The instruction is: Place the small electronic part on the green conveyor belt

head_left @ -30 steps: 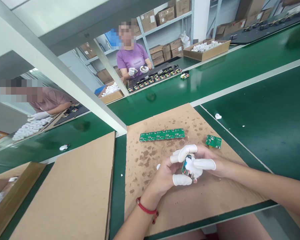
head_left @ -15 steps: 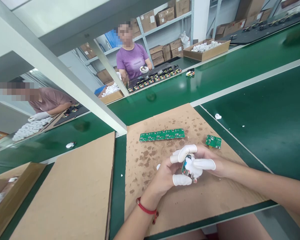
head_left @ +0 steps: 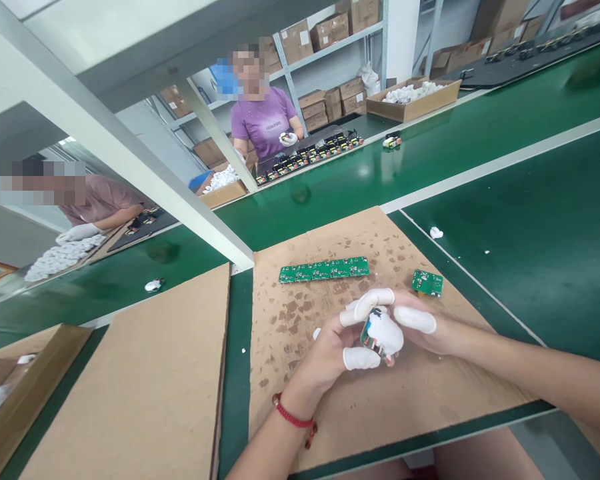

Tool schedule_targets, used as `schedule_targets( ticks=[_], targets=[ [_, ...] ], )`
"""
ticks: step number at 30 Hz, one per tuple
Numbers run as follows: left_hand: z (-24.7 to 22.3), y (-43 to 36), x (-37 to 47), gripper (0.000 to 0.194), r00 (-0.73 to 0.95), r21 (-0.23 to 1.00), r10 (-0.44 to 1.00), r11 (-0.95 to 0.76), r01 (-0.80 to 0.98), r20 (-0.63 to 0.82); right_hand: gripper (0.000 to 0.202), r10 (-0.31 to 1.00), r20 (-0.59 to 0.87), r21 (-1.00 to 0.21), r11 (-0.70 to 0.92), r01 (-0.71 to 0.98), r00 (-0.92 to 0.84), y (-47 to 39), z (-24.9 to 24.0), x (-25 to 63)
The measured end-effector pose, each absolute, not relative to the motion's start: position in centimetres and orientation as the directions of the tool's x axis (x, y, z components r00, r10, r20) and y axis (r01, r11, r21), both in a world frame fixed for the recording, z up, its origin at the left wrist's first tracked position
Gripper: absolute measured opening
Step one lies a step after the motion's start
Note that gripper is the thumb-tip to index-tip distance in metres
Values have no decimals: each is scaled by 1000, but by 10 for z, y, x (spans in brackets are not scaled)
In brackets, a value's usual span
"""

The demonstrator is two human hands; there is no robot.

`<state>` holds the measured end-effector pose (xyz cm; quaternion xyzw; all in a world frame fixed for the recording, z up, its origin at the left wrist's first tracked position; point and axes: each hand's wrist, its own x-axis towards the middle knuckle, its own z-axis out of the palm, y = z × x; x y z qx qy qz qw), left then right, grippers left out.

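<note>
My left hand (head_left: pixel 347 337), with white finger cots, holds a small circuit board assembly (head_left: pixel 367 333) between thumb and fingers. A lump of white putty (head_left: pixel 386 333) covers much of its upper side. My right hand (head_left: pixel 423 323) is at the right of the assembly, its cot-covered thumb lifted off the putty; its other fingers are mostly hidden behind the piece. Beyond my hands, a long green board strip (head_left: pixel 324 270) lies on the cardboard sheet (head_left: pixel 400 413). Just past my right hand is a small green board (head_left: pixel 427 283).
A metal post (head_left: pixel 180 193) rises at the left beside a second cardboard sheet (head_left: pixel 145 373). Across the green belt (head_left: pixel 430 150), two people sit near trays of white lumps. Assemblies (head_left: pixel 393 141) (head_left: pixel 154 285) lie on the belt.
My right thumb has lifted off the putty and moved right. The assembly in my left hand has shifted slightly left. Both assemblies on the belt have moved right.
</note>
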<state>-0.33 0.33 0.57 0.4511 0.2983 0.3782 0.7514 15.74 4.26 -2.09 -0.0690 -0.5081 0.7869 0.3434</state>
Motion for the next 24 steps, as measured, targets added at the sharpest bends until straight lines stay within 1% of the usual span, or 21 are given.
schedule_targets(
  ticks=[2, 4, 6, 8, 9, 11, 13, 14, 16, 18, 20, 21, 22, 24],
  targets=[
    [6, 3, -4, 40, 535, 906, 840, 289, -310, -85, 55, 634, 236, -851, -230, -471, -737, 44, -21, 156],
    [6, 3, -4, 48, 496, 913, 866, 255, -319, -68, 60, 692, 184, -882, -197, -428, -698, 48, -21, 156],
    [4, 3, -4, 49, 401, 924, 914, 207, -323, -64, 57, 770, 126, -923, -140, -358, -626, 54, -20, 157],
    [1, 4, -3, 42, 285, 917, 955, 188, -351, -87, 49, 847, 102, -948, -76, -309, -522, 59, -18, 159],
    [-1, 5, -3, 39, 242, 903, 964, 201, -380, -112, 45, 877, 102, -954, -47, -296, -469, 61, -18, 160],
    [-4, 8, -2, 36, 214, 854, 960, 259, -451, -179, 39, 917, 115, -960, 4, -280, -381, 64, -17, 162],
    [-6, 10, -2, 35, 228, 803, 947, 315, -506, -227, 36, 931, 159, -966, 77, -248, -330, 66, -17, 165],
    [-7, 11, -2, 35, 231, 788, 943, 327, -522, -238, 35, 929, 201, -968, 139, -211, -310, 67, -18, 167],
    [-6, 12, -2, 37, 218, 781, 948, 316, -539, -234, 32, 903, 331, -944, 316, -98, -274, 70, -17, 171],
    [-6, 12, -2, 40, 196, 794, 957, 287, -536, -213, 29, 844, 473, -867, 497, 35, -255, 74, -10, 177],
    [-5, 13, -2, 37, 172, 812, 968, 245, -530, -180, 23, 795, 565, -797, 596, 104, -222, 73, 5, 184],
    [-5, 14, -3, 34, 158, 818, 974, 224, -530, -164, 19, 785, 589, -786, 612, 89, -191, 69, 15, 187],
    [-5, 15, -4, 32, 128, 819, 980, 196, -539, -150, 16, 781, 605, -786, 617, 41, -156, 63, 24, 192],
    [-5, 20, -8, 30, 31, 801, 989, 137, -583, -146, 19, 777, 619, -785, 611, -99, -114, 46, 40, 202]
  ],
)
